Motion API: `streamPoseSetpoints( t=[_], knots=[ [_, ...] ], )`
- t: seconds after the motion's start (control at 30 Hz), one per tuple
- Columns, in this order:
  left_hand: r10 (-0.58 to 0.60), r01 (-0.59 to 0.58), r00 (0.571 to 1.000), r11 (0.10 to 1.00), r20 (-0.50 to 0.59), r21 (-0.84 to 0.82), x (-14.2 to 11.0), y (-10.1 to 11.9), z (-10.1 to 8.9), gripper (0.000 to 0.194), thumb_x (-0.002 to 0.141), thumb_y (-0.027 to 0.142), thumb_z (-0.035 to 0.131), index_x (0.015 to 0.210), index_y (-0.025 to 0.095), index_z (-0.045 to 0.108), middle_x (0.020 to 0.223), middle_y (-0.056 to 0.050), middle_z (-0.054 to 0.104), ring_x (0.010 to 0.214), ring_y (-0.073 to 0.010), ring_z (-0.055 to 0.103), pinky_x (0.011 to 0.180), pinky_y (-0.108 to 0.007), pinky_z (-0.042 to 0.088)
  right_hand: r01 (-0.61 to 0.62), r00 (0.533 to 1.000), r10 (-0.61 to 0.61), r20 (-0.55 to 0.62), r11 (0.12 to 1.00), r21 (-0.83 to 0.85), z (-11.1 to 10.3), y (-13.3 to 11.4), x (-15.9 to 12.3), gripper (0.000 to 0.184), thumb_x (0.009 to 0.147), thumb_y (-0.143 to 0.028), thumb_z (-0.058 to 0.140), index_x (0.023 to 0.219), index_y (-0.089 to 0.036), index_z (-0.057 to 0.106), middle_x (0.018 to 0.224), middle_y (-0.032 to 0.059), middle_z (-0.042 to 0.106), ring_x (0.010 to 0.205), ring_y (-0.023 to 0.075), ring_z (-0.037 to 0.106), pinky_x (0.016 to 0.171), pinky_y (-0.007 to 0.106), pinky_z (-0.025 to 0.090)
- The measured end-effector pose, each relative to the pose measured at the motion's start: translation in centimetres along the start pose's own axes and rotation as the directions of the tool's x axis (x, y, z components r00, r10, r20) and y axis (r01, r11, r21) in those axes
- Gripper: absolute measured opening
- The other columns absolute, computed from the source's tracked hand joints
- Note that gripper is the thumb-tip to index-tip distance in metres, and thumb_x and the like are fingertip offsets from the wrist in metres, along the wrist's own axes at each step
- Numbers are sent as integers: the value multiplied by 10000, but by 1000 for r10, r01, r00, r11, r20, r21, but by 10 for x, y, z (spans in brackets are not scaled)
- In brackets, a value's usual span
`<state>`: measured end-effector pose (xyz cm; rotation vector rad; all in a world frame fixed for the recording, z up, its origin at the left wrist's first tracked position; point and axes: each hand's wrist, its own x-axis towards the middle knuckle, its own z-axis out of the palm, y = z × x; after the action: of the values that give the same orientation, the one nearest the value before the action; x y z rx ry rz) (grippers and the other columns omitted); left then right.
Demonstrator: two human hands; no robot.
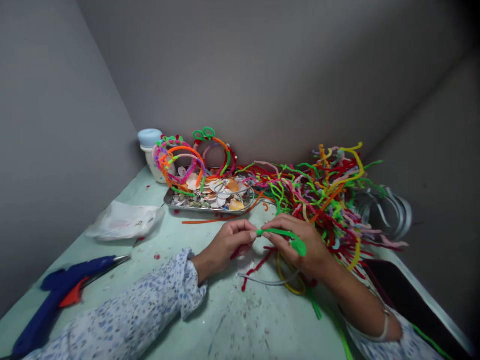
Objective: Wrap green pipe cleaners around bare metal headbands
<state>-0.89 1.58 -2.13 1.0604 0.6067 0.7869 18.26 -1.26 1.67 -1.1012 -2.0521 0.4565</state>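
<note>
My left hand (228,245) and my right hand (300,245) meet over the table, both pinching a green pipe cleaner (287,236) that runs across the back of my right hand. A red pipe cleaner (258,265) shows under my left fingers. A grey headband (262,281) and a yellow loop (288,282) lie just below my hands. A big heap of coloured pipe cleaners (322,195) lies right behind my right hand.
A metal tray (180,202) of shells and beads stands at the back, with decorated headbands (187,155) and a white jar with a blue lid (150,150) behind it. A blue glue gun (67,287) and a plastic bag (123,220) lie at left. Grey headbands (393,210) are stacked at right.
</note>
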Motion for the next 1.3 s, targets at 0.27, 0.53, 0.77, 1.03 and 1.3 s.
streamPoseSetpoints(
  t=[0.27,0.53,0.77,1.03,1.3],
  knots=[
    [4,-4,1000,999,3,55,-2,0,2,194,766,317,678,757,156,570,510,72,437,417,-46,306,406,-206,179,-356,933,332,141,909,217,-4,-7,4,148,832,-322,609,839,-201,694,742,4,657,688,144,596,610,237,447],
    [1,0,1000,993,-8,117,-4,1,4,197,753,327,679,789,152,596,517,64,457,430,-55,341,419,-196,225,-461,887,412,209,824,328,-9,-10,8,106,752,-240,621,704,-172,687,629,-11,602,578,124,552,530,227,422],
    [-10,8,1000,996,23,84,-6,1,7,189,752,312,690,779,149,599,533,57,466,435,-54,350,424,-201,228,-507,861,419,288,761,406,-11,-12,7,131,766,-229,610,659,-163,646,523,-22,565,463,106,503,439,217,386],
    [9,-27,995,983,-101,-179,1,-1,3,154,741,235,681,736,138,562,597,49,456,463,-36,333,432,-187,192,-388,907,414,-83,895,222,4,-4,5,173,792,-342,678,863,-189,636,791,21,686,705,166,639,626,276,506],
    [-4,-23,993,973,-116,-229,2,3,5,198,735,248,692,706,130,535,598,52,426,466,-27,310,431,-178,177,83,962,-115,-246,987,-139,11,-2,0,99,867,-178,605,921,-241,657,895,45,623,859,182,617,766,324,516]
  ],
)
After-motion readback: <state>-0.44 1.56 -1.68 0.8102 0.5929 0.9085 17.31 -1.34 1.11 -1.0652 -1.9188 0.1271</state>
